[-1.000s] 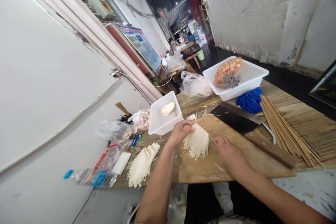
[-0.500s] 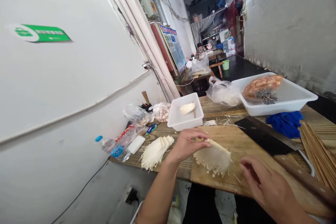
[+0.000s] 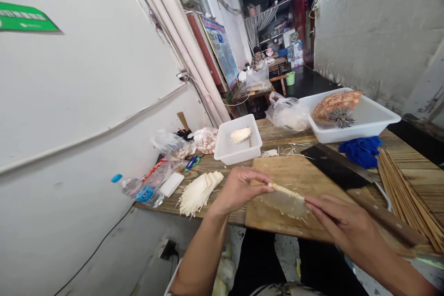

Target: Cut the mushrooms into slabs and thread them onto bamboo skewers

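Note:
A thin, flat bunch of enoki mushrooms (image 3: 282, 201) is stretched between my two hands over the wooden cutting board (image 3: 274, 169). My left hand (image 3: 239, 189) pinches its left end between thumb and fingers. At the right end, my right hand (image 3: 336, 215) grips the other corner with its fingertips. The cut base edge faces up, and the caps hang toward the board. To the left, a fanned pile of enoki slices (image 3: 201, 192) lies on the wooden table. A white plastic tub (image 3: 239, 151) behind the board holds one enoki bunch on a stick.
A black-bladed cleaver (image 3: 333, 171) lies across the board's right side, beside bamboo skewers (image 3: 402, 189) and a blue cloth (image 3: 362, 151). Behind is a large white tray (image 3: 371, 122) with bagged skewered food. Scissors (image 3: 192, 163) and a water bottle (image 3: 142, 192) are at left. Another person (image 3: 257, 57) sits far back.
My right hand has moved left and taken hold of the enoki bunch's right end. The bunch has tilted so its base edge faces up. The whole view has shifted slightly.

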`<state>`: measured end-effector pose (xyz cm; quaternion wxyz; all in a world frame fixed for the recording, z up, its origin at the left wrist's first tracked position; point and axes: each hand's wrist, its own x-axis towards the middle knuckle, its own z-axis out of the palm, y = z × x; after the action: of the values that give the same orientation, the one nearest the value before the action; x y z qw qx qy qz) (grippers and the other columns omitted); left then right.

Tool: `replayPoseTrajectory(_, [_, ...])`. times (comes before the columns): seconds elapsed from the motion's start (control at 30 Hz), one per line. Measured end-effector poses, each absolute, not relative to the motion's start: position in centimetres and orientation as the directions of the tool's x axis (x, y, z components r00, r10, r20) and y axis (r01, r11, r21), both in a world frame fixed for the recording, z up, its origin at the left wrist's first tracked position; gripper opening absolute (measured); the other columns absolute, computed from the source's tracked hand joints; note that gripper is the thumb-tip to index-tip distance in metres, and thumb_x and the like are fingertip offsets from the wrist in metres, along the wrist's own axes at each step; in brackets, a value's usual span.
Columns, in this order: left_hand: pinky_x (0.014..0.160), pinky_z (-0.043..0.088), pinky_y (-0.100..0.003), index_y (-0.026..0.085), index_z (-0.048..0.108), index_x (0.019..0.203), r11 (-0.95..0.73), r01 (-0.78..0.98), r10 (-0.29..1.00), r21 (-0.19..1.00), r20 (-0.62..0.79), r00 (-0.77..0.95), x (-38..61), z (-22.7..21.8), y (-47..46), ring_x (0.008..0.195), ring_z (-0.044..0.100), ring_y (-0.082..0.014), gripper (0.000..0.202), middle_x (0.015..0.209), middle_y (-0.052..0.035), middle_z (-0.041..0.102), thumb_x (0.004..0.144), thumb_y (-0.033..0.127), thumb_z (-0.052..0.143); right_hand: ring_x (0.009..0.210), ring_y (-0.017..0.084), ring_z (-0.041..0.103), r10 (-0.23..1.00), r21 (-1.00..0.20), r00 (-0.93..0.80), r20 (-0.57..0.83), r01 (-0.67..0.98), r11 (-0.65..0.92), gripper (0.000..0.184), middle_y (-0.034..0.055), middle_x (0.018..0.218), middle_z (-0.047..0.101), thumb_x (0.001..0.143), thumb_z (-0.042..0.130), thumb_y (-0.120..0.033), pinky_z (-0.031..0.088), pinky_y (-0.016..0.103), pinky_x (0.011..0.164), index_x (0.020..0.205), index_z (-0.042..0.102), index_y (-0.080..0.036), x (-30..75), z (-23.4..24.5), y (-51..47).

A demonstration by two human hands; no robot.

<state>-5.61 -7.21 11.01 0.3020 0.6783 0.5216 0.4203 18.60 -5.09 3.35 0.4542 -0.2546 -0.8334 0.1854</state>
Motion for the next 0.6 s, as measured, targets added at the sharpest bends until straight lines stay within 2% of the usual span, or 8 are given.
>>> replayPoseTrajectory(0.17, [0.072,0.051,-0.024,0.017,0.076,0.074,-0.243,0.474,0.97,0.846,0.225,0.094,-5.5,10.8,-7.0,0.075,0.068,-0.016,0.011,0.079,-0.004,0.075,0.068,0.025,0.08,0.084,0.011,0.066,0.649,-0.604,-0.448,0.615,0.262,0.753,0.02,-0.001,0.095,0.071,0.094,0.051,-0.024,0.052,0.019,0.074,0.105,0.067,-0.026,18.9,3.5,-4.9])
replayPoseTrajectory(0.23, [0.073,0.05,-0.024,0.017,0.076,0.075,-0.229,0.478,0.973,0.848,0.209,0.096,-5.3,10.7,-6.8,0.076,0.068,-0.016,0.012,0.08,-0.004,0.075,0.068,0.026,0.08,0.081,0.012,0.066,0.705,-0.646,-0.457,0.542,0.31,0.698,0.021,-0.0012,0.092,0.071,0.094,0.052,-0.031,0.053,0.02,0.068,0.108,0.067,-0.027,19.0,3.4,-4.7])
replayPoseTrajectory(0.33, [0.071,0.048,-0.023,0.016,0.075,0.077,-0.21,0.485,0.978,0.849,0.188,0.094,-5.1,10.7,-6.4,0.075,0.066,-0.0153,0.014,0.08,-0.004,0.074,0.068,0.027,0.08,0.058,0.011,0.059,0.773,-0.698,-0.471,0.425,0.374,0.611,0.032,-0.0047,0.069,0.064,0.09,0.056,-0.045,0.046,0.021,0.052,0.116,0.065,-0.028,18.8,3.1,-4.3])
replayPoseTrajectory(0.37, [0.07,0.048,-0.023,0.016,0.075,0.077,-0.208,0.487,0.978,0.848,0.186,0.094,-5.0,10.6,-6.4,0.074,0.065,-0.015,0.015,0.08,-0.0041,0.074,0.069,0.027,0.08,0.054,0.011,0.055,0.786,-0.711,-0.462,0.41,0.378,0.593,0.035,-0.0058,0.064,0.061,0.089,0.057,-0.048,0.044,0.022,0.05,0.116,0.065,-0.028,18.6,3.1,-4.1])
replayPoseTrajectory(0.47, [0.067,0.046,-0.023,0.015,0.075,0.08,-0.209,0.491,0.978,0.846,0.185,0.098,-5.0,10.7,-6.3,0.072,0.063,-0.0145,0.018,0.081,-0.0045,0.074,0.071,0.03,0.078,0.06,0.011,0.056,0.8,-0.761,-0.472,0.37,0.341,0.552,0.028,-0.0054,0.069,0.063,0.091,0.053,-0.048,0.044,0.023,0.058,0.102,0.07,-0.028,18.0,3.4,-3.7])
replayPoseTrajectory(0.53, [0.072,0.047,-0.024,0.016,0.076,0.088,-0.208,0.502,0.977,0.839,0.157,0.142,-4.9,10.8,-6.3,0.078,0.064,-0.0159,0.023,0.087,-0.0048,0.075,0.071,0.031,0.078,0.066,0.012,0.057,0.791,-0.793,-0.518,0.326,0.305,0.527,0.028,-0.0046,0.073,0.064,0.093,0.049,-0.046,0.042,0.024,0.061,0.09,0.07,-0.027,17.7,3.9,-3.5])
replayPoseTrajectory(0.6, [0.08,0.047,-0.025,0.017,0.076,0.094,-0.191,0.507,0.978,0.84,0.117,0.174,-4.8,10.8,-6.4,0.086,0.066,-0.0182,0.031,0.093,-0.0052,0.075,0.067,0.031,0.081,0.064,0.012,0.055,0.778,-0.804,-0.553,0.298,0.294,0.517,0.031,-0.0041,0.068,0.06,0.094,0.047,-0.044,0.039,0.025,0.059,0.083,0.068,-0.025,17.4,4.5,-3.4])
